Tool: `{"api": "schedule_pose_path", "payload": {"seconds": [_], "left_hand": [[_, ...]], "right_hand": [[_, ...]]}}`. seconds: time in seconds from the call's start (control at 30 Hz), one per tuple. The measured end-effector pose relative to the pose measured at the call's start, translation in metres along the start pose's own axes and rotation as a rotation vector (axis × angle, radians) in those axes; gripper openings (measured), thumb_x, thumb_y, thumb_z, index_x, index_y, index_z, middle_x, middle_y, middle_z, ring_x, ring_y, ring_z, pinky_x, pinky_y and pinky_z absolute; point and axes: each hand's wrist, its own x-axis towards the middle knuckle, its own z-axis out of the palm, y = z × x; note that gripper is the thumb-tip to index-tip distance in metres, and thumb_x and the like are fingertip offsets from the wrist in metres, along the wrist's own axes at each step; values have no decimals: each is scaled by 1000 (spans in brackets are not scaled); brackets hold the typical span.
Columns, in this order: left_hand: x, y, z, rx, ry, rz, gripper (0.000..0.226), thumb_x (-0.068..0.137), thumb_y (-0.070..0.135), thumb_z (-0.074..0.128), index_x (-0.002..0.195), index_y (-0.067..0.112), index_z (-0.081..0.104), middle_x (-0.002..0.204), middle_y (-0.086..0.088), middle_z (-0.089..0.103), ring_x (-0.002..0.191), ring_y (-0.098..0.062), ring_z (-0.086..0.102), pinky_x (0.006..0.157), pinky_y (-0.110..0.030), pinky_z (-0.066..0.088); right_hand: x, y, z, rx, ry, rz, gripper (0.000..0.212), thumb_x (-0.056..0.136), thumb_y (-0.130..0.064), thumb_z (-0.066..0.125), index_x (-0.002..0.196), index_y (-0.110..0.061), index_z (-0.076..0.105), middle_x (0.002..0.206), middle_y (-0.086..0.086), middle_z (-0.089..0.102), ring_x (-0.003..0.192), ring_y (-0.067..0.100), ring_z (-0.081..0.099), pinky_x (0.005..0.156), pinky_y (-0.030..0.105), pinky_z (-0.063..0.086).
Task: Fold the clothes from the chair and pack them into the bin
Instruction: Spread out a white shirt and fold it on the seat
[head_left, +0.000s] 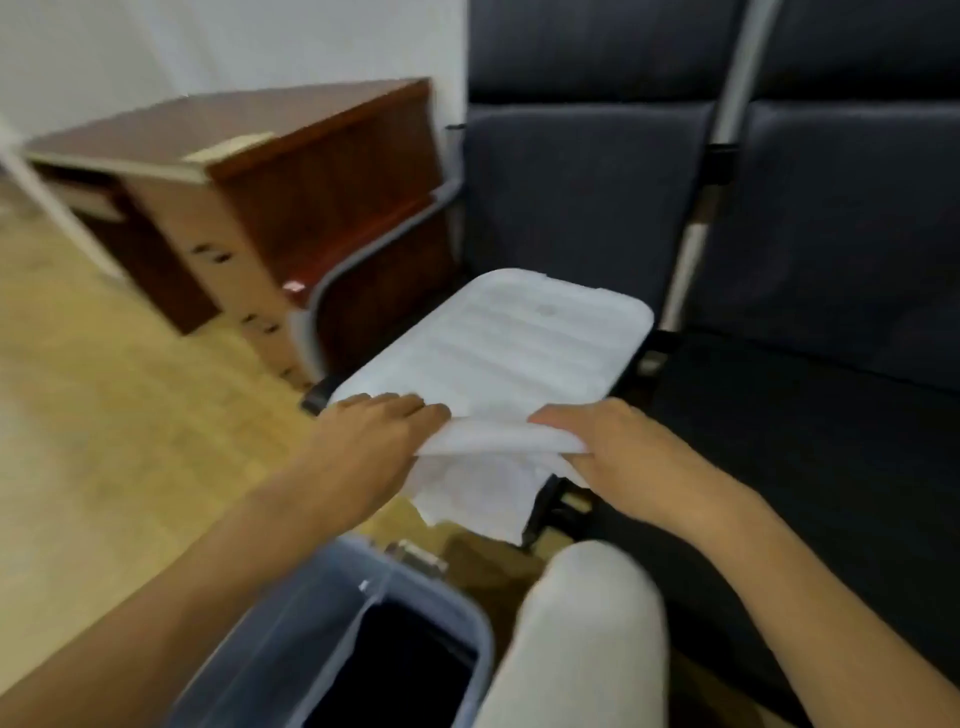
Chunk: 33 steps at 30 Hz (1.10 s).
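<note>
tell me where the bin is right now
In the head view, the bin sits at bottom centre on the floor, below the white cloth, beside the person's knee.

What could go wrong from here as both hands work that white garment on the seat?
1. The white garment has a loose end hanging off the seat's front edge below the left hand and right hand; it could drag on the floor or spoil the fold.
2. The bin sits low, partly under the left forearm; a blind drop may miss it.
3. The picture is blurred, so grip security is uncertain.
</note>
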Motion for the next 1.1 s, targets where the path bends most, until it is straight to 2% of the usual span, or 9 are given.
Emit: {"api": "schedule_pose_path", "payload": {"seconds": [0.17, 0.3, 0.4, 0.6, 0.77, 0.83, 0.93, 1.03, 1.1], "left_hand": [[-166, -34, 17, -326, -186, -379, 25, 77, 15, 60, 100, 17, 69, 91, -2, 60, 79, -30, 61, 61, -36, 47], [-255, -26, 56, -567, -197, -609, 43, 82, 42, 33, 97, 21, 67, 93, 4, 63, 86, -19, 61, 69, -36, 49], [-299, -15, 95, -618, -244, -697, 26, 94, 32, 46, 107, 23, 67, 102, 6, 57, 92, -16, 59, 72, -29, 45], [-318, -3, 141, -481, -224, -751, 21, 90, 25, 60, 108, 26, 69, 96, 6, 54, 88, -19, 54, 71, -27, 32], [-310, 30, 163, -393, -373, -715, 50, 55, 36, 87, 100, 29, 69, 91, 9, 59, 75, -13, 60, 63, -26, 51], [-309, 49, 169, -451, -519, -642, 69, 68, 56, 77, 128, 29, 56, 112, 7, 58, 94, -16, 62, 80, -33, 52], [-301, 57, 168, -505, -534, -631, 64, 96, 51, 49, 152, 29, 26, 144, 3, 38, 130, -22, 42, 107, -38, 33], [-273, 45, 156, -515, -345, -670, 47, 102, 42, 41, 147, 31, 34, 143, 7, 39, 129, -18, 40, 105, -33, 32], [-240, 33, 144, -542, -239, -665, 38, 104, 38, 39, 141, 33, 41, 135, 9, 42, 121, -16, 43, 98, -31, 35]], "right_hand": [[53, -102, 84, -102, -319, -193, 24, 97, -15, 49, 104, -30, 66, 99, 1, 63, 89, 24, 60, 80, 46, 54], [72, -140, 166, -290, -537, -276, 23, 97, -19, 53, 76, -28, 55, 80, -4, 51, 76, 18, 53, 67, 35, 43], [79, -152, 218, -403, -618, -283, 27, 97, -17, 51, 74, -30, 46, 79, -6, 43, 84, 22, 51, 55, 29, 34], [90, -143, 260, -509, -604, -314, 18, 94, -6, 48, 91, -22, 56, 91, 5, 56, 78, 26, 53, 52, 31, 32], [87, -119, 266, -580, -705, -361, 34, 89, 0, 50, 117, -18, 58, 105, 7, 55, 91, 25, 55, 69, 34, 41], [83, -98, 273, -755, -847, -298, 33, 93, -5, 54, 124, -15, 55, 124, 10, 54, 112, 29, 54, 83, 36, 46], [81, -80, 271, -857, -909, -102, 17, 97, -10, 54, 113, -10, 59, 133, 13, 54, 110, 27, 57, 88, 34, 48], [86, -85, 243, -686, -768, -49, 33, 101, -18, 46, 132, -15, 57, 133, 9, 55, 114, 27, 59, 90, 34, 49], [84, -87, 215, -517, -614, -76, 24, 101, -23, 44, 118, -17, 60, 125, 6, 61, 110, 27, 61, 82, 33, 49]]}}
